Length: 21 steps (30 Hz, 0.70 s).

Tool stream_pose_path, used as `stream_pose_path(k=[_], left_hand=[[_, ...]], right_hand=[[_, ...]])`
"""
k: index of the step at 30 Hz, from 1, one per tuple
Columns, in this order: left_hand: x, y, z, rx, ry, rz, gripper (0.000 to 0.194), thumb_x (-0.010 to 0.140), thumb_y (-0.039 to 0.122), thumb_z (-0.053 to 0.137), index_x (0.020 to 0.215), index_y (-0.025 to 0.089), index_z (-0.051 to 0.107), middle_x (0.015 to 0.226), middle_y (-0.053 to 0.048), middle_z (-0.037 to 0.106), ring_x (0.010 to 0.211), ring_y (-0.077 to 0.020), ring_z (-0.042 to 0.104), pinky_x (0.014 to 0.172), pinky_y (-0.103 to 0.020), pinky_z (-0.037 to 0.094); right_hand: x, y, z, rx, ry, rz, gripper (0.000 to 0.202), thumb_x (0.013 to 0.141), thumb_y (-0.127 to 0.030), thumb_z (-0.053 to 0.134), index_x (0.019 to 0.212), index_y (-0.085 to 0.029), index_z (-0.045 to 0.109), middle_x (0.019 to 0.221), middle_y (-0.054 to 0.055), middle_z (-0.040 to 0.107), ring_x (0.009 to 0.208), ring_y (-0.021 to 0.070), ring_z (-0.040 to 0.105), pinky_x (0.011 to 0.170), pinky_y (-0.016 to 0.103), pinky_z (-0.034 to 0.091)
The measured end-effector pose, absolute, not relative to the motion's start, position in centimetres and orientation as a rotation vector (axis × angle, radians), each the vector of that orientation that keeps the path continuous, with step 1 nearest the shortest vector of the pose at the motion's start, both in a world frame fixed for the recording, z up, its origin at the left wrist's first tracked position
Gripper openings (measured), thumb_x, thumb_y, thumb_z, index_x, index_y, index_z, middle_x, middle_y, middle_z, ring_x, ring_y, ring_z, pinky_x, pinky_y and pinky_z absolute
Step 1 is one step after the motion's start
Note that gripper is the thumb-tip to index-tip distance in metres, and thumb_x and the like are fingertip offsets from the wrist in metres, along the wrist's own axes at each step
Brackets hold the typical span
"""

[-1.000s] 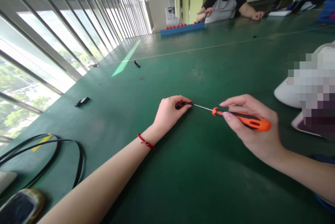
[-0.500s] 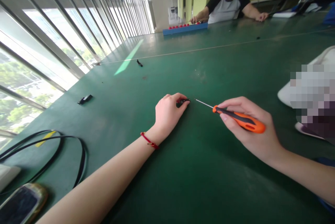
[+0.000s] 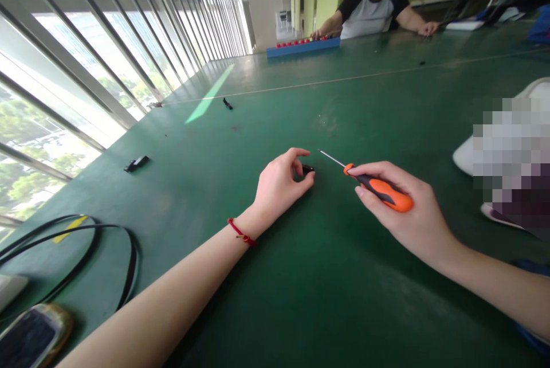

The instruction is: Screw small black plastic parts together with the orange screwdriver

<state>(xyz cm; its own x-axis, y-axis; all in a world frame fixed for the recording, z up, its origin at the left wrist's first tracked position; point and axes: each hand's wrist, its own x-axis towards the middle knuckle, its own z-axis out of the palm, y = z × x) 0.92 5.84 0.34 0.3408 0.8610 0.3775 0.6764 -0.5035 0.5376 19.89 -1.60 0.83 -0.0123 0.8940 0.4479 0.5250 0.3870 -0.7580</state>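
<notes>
On the green table (image 3: 275, 276), my left hand (image 3: 281, 181) curls around a small black piece (image 3: 307, 169). Its index finger is lifted off the piece, while the thumb and the other fingers stay close around it. My right hand (image 3: 401, 207) is closed round the orange and black handle of a screwdriver (image 3: 384, 193). The thin shaft points up and left, and its tip is in the air just right of my left index fingertip, apart from the black piece.
A black part (image 3: 136, 163) lies at the left and a smaller one (image 3: 227, 104) farther back. A black cable (image 3: 135, 253) and a phone (image 3: 34, 333) are near left. Across the table a person (image 3: 369, 15) sits by a blue tray (image 3: 303, 49). Metal railing (image 3: 129, 18) borders the left.
My left index finger has lifted from the black piece, so its fingers are farther apart. The screwdriver and my right hand have shifted slightly left, with the tip raised.
</notes>
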Motion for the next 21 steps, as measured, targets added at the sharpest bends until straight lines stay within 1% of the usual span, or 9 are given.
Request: stream_pose_path(k=[3,4,6,9,13,18,21], left_hand=[[0.74,6.04,0.17,2.392,1.484,0.992,0.03,0.073,0.019,0.058,0.103,0.018,0.061,0.101,-0.006,0.061,0.096,-0.0206,0.053,0.086,-0.033,0.044],[0.66,6.15,0.07,2.391,1.493,0.969,0.03,0.074,0.019,0.058,0.103,0.018,0.061,0.106,-0.006,0.06,0.101,-0.0222,0.051,0.09,-0.035,0.042],[0.51,6.39,-0.11,2.363,1.488,0.906,0.028,0.076,0.023,0.058,0.103,0.019,0.063,0.108,-0.006,0.06,0.104,-0.0237,0.049,0.093,-0.037,0.041],[0.36,6.63,-0.21,2.327,1.463,0.857,0.02,0.08,0.028,0.057,0.097,0.022,0.066,0.104,-0.004,0.063,0.102,-0.0232,0.051,0.092,-0.038,0.041],[0.34,6.61,-0.02,2.333,1.427,0.876,0.013,0.08,0.028,0.058,0.086,0.022,0.068,0.096,-0.002,0.066,0.097,-0.0216,0.055,0.088,-0.037,0.042],[0.52,6.37,0.19,2.323,1.354,0.903,0.011,0.079,0.024,0.059,0.086,0.02,0.066,0.088,-0.001,0.069,0.086,-0.0184,0.06,0.079,-0.031,0.046],[0.59,6.33,0.16,2.326,1.343,0.896,0.01,0.078,0.023,0.059,0.084,0.019,0.066,0.085,-0.002,0.068,0.084,-0.0181,0.061,0.076,-0.03,0.047]], right_hand=[[19.91,-1.73,0.97,-1.253,-1.665,0.481,0.016,0.079,-0.019,0.059,0.095,-0.023,0.061,0.095,0.002,0.066,0.079,0.0153,0.063,0.063,0.025,0.052],[19.92,-1.8,1.03,-1.238,-1.66,0.471,0.016,0.079,-0.019,0.059,0.095,-0.023,0.061,0.094,0.002,0.066,0.078,0.015,0.063,0.063,0.025,0.052],[19.95,-1.94,1.14,-1.2,-1.648,0.449,0.016,0.079,-0.018,0.059,0.094,-0.024,0.06,0.091,0.001,0.066,0.075,0.0146,0.063,0.062,0.024,0.053],[20.0,-2.1,1.24,-1.156,-1.639,0.426,0.015,0.077,-0.016,0.059,0.09,-0.024,0.059,0.086,0.001,0.067,0.072,0.0149,0.064,0.056,0.023,0.051],[20.07,-2.23,1.29,-1.145,-1.673,0.402,0.013,0.074,-0.013,0.058,0.082,-0.023,0.059,0.078,0.0,0.067,0.068,0.0156,0.064,0.051,0.023,0.048],[20.13,-2.29,1.33,-1.145,-1.686,0.376,0.013,0.073,-0.012,0.057,0.08,-0.023,0.059,0.075,0.0,0.066,0.065,0.0159,0.063,0.049,0.024,0.047],[20.08,-2.27,1.32,-1.146,-1.684,0.369,0.013,0.073,-0.013,0.057,0.08,-0.023,0.059,0.075,0.0,0.066,0.065,0.016,0.063,0.049,0.024,0.047]])
